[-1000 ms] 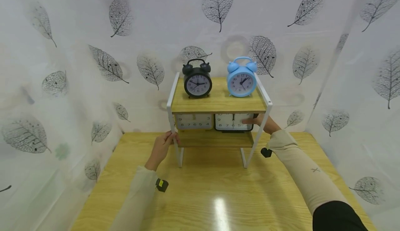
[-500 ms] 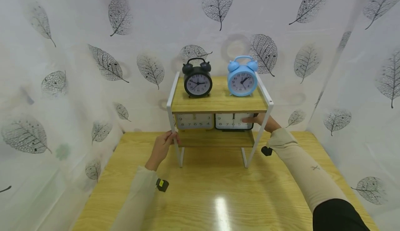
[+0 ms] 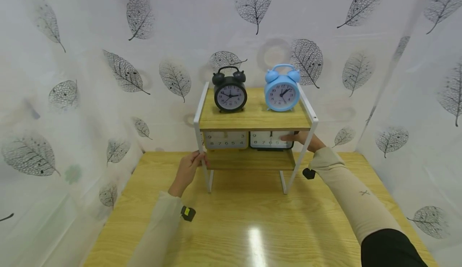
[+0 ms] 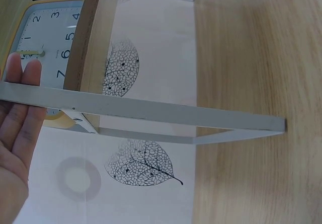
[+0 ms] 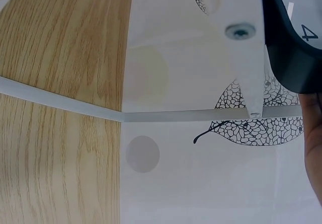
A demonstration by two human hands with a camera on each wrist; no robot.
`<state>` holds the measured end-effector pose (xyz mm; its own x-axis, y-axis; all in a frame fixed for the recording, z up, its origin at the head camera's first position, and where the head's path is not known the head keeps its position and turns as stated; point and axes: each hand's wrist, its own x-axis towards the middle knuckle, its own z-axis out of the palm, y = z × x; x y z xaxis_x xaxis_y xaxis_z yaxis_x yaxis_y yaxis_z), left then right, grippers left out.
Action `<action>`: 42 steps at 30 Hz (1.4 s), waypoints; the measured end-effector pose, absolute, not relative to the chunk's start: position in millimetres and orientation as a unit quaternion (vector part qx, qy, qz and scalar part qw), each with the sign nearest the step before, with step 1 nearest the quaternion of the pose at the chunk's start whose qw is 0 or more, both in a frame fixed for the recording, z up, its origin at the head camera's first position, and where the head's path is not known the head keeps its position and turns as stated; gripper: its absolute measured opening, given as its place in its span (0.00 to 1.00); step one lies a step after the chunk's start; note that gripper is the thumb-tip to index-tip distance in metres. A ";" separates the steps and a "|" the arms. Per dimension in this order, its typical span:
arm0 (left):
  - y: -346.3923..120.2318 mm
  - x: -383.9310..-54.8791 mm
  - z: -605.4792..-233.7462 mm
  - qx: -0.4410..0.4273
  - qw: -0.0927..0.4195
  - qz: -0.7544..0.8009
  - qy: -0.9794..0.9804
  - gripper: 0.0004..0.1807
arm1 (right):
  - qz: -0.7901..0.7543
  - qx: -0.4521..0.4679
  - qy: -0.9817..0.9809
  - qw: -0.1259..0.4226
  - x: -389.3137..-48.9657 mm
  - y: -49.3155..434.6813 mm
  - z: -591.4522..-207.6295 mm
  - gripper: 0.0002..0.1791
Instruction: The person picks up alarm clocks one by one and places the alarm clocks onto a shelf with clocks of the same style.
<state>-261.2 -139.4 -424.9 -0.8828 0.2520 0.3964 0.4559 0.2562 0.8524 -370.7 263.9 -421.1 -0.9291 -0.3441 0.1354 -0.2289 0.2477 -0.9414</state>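
Observation:
A two-tier wooden shelf (image 3: 252,120) with white metal side frames stands on the table. My left hand (image 3: 187,171) grips its left front post (image 4: 151,108); the left wrist view shows fingertips reaching past the post. On the lower tier, a square black-framed clock (image 3: 260,139) sits at the right, its top hidden by the upper board. From the right side my right hand (image 3: 307,140) holds this clock's edge, thumb over the white face and the other fingers behind. Beside it to the left is a yellow-framed clock (image 3: 221,140), its top likewise hidden.
On the upper board stand a black twin-bell alarm clock (image 3: 231,96) at left and a light blue one (image 3: 282,95) at right. The wooden table (image 3: 231,223) extends in front of the shelf. A leaf-patterned white curtain (image 3: 169,30) hangs behind and along both sides.
The head view has shifted slightly, so everything appears a little further right. Both hands keep their places on the shelf post and the black-framed clock.

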 end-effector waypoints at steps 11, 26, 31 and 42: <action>-138.6 -259.9 -421.1 -0.220 0.082 -0.572 -0.786 0.16 | -0.583 -0.173 0.793 0.038 -371.6 263.4 -421.6 0.54; -140.6 -263.5 -426.5 -0.217 0.090 -0.564 -0.791 0.16 | -0.594 -0.188 0.782 0.036 -374.2 263.3 -422.6 0.56; -144.7 -275.0 -445.4 -0.224 0.103 -0.566 -0.787 0.17 | -0.592 -0.189 0.783 0.034 -374.1 263.4 -423.5 0.56; -145.8 -278.8 -452.4 -0.220 0.109 -0.567 -0.786 0.17 | -0.593 -0.182 0.784 0.026 -368.7 260.0 -421.5 0.55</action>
